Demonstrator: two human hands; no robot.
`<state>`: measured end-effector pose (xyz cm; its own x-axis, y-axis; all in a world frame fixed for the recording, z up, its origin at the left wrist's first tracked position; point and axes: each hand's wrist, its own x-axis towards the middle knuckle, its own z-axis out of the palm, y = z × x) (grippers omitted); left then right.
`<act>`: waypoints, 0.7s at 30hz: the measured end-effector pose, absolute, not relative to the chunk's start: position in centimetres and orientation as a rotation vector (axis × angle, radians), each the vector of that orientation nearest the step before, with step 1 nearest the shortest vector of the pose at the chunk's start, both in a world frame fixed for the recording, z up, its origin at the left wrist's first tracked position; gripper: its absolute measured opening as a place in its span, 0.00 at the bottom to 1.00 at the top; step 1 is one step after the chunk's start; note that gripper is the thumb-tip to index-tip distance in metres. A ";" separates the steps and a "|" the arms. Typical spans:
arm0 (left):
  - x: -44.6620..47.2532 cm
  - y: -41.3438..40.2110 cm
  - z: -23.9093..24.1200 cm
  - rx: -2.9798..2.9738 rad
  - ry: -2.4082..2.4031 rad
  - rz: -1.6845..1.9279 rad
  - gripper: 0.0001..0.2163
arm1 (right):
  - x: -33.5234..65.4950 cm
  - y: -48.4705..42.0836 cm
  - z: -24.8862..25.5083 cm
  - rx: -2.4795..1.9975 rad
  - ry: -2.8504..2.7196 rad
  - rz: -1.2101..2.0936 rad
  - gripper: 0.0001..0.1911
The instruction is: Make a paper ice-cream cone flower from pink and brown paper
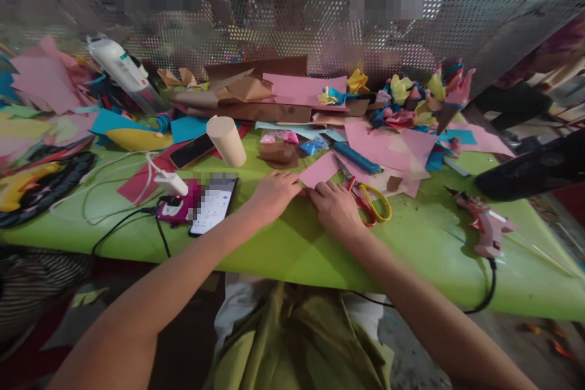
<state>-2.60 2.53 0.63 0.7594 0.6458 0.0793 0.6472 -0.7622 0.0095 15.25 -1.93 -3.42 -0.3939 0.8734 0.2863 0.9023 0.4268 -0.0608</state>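
Near the table's front, my left hand (pixel 276 195) and my right hand (pixel 337 207) meet with fingers closed over a small piece of pink paper (pixel 303 192). Most of that piece is hidden under my fingertips. Just beyond them lies a flat pink paper strip (pixel 321 169). Scissors (pixel 372 202) with red and yellow handles rest beside my right hand, blades pointing away. A beige paper cylinder (pixel 227 141) stands upright beyond my left hand. Small pink and blue packets (pixel 314 145) lie ahead, with a blue utility knife (pixel 358 158) to their right.
A pink glue gun (pixel 485 225) lies at right with its cord over the edge, near a dark cylinder (pixel 532 164). At left are a lit phone (pixel 214 204), a purple power adapter (pixel 183 204) and cables. Paper scraps and crumpled paper flowers (pixel 411 100) crowd the back.
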 end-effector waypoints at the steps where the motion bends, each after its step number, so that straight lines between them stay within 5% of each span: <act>1: -2.6 2.6 0.7 -2.932 -1.092 -0.121 0.11 | 15.2 -2.0 -3.4 -1.537 -2.403 -0.160 0.11; 15: -1.4 1.0 -1.4 -2.786 -1.033 -0.102 0.10 | 16.0 -1.0 -3.3 -1.557 -2.234 0.108 0.14; 21: 0.1 0.8 -2.8 -2.890 -1.260 -0.262 0.10 | 14.6 -0.3 0.4 -1.288 -2.209 0.175 0.11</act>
<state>0.07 0.77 -2.75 0.6690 0.7294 0.1427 0.7259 -0.6825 0.0857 14.59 -0.30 0.44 -0.3729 0.8332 0.4082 0.7586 0.5272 -0.3830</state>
